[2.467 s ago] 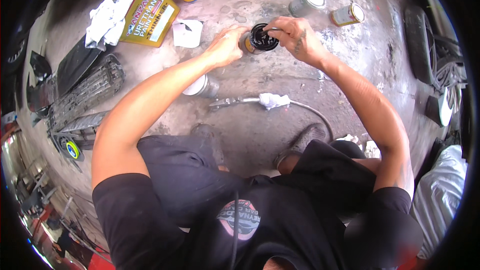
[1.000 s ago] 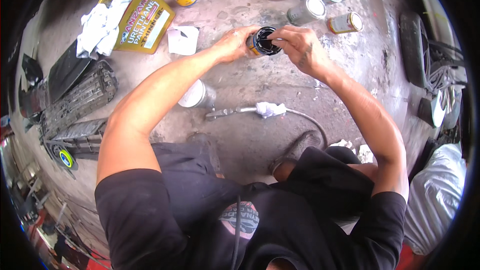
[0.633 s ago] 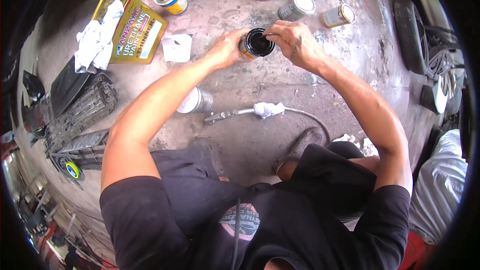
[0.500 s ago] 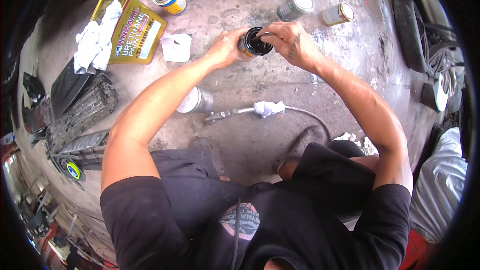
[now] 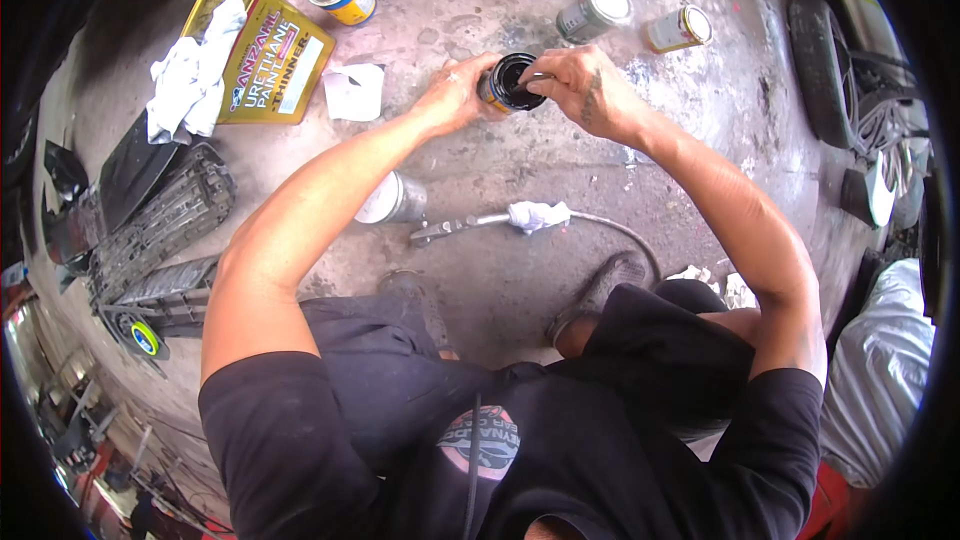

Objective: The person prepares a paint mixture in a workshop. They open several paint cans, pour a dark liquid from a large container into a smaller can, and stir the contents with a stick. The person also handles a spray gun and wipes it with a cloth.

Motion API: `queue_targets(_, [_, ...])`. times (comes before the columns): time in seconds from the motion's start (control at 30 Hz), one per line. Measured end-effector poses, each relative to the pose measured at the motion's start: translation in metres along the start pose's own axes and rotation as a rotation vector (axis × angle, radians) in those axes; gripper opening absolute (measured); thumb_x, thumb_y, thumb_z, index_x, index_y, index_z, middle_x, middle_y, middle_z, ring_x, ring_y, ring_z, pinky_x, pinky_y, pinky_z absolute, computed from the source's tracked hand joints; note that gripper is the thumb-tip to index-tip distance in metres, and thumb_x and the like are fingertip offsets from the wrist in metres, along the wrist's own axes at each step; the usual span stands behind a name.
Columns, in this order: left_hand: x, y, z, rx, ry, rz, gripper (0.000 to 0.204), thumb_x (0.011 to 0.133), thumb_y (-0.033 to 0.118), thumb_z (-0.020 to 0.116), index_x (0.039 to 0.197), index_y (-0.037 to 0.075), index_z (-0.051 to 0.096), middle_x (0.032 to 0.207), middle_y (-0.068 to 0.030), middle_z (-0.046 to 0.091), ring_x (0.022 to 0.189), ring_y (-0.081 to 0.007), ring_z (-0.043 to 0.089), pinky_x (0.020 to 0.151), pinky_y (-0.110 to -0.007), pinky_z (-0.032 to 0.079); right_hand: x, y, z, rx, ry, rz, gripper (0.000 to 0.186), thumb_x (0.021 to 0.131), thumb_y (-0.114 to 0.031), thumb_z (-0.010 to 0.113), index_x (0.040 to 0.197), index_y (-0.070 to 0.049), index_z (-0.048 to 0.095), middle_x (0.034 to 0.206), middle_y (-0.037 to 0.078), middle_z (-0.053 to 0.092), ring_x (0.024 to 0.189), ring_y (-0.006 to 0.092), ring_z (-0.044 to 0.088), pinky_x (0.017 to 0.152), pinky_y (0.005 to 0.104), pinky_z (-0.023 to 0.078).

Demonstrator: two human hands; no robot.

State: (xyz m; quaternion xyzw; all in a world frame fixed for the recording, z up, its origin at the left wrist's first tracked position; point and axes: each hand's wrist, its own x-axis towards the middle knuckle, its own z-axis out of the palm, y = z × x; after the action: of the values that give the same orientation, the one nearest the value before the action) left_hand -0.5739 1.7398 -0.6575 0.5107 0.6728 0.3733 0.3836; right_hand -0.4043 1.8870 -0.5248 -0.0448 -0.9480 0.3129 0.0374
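My left hand (image 5: 457, 95) is wrapped round the side of a small open paint can (image 5: 490, 92), which is dark inside with black paint (image 5: 512, 73). Between the pinched fingers of my right hand (image 5: 590, 90) is a thin dark stir stick (image 5: 541, 76). Its lower end dips into the can, where the paint hides it. The can is tilted a little toward me and held over the concrete floor.
A gold square thinner tin (image 5: 275, 70) with a white rag (image 5: 195, 80) stands left, beside a white paper (image 5: 354, 92). Several cans, including an open yellow-blue one (image 5: 352, 8), stand beyond. Nearer lie a hose (image 5: 610, 219), a clear cup (image 5: 400, 198) and black plastic parts (image 5: 165, 210).
My right hand has shifted slightly, and the stick has changed its angle inside the can. My left hand keeps its hold on the can in nearly the same place.
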Motion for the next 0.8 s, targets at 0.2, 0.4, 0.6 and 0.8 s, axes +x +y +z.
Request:
queue_targets(0.2, [-0.003, 0.012, -0.004, 0.029, 0.008, 0.02, 0.073, 0.068, 0.028, 0.092, 0.134, 0.019, 0.063, 0.125, -0.0047, 0.072, 0.118, -0.0257, 0.066, 0.108, -0.044, 0.041, -0.002, 0.003, -0.003, -0.047, 0.109, 0.053, 0.016, 0.09, -0.006, 0.063, 0.1, 0.002, 0.073, 0.096, 0.019, 0.072, 0.09, 0.0397, 0.07, 0.081, 0.0446, 0.057])
queue_targets(0.4, [-0.005, 0.008, -0.002, 0.027, 0.013, 0.01, 0.073, 0.067, 0.027, 0.092, 0.133, 0.019, 0.063, 0.125, -0.0046, 0.072, 0.118, -0.0265, 0.066, 0.108, -0.043, 0.041, -0.003, -0.003, -0.005, 0.039, -0.021, 0.142, 0.017, 0.09, -0.009, 0.065, 0.1, 0.002, 0.073, 0.093, 0.02, 0.071, 0.089, 0.0408, 0.07, 0.079, 0.0456, 0.057])
queue_targets(0.6, [-0.005, 0.01, -0.001, 0.005, 0.034, 0.032, 0.072, 0.066, 0.027, 0.093, 0.131, 0.018, 0.063, 0.123, -0.0052, 0.072, 0.117, -0.0278, 0.066, 0.106, -0.043, 0.043, 0.003, 0.002, -0.005, 0.002, 0.112, 0.086, 0.017, 0.089, -0.008, 0.065, 0.101, 0.001, 0.074, 0.095, 0.019, 0.072, 0.09, 0.0387, 0.07, 0.079, 0.0449, 0.057])
queue_targets(0.8, [-0.001, 0.002, 0.002, -0.008, 0.035, 0.05, 0.073, 0.064, 0.028, 0.094, 0.13, 0.018, 0.064, 0.12, -0.0053, 0.073, 0.115, -0.0293, 0.067, 0.103, -0.044, 0.047, -0.001, 0.006, 0.0, -0.053, 0.005, -0.133, 0.013, 0.091, -0.009, 0.066, 0.098, 0.001, 0.073, 0.09, 0.019, 0.07, 0.083, 0.0385, 0.069, 0.074, 0.0444, 0.056])
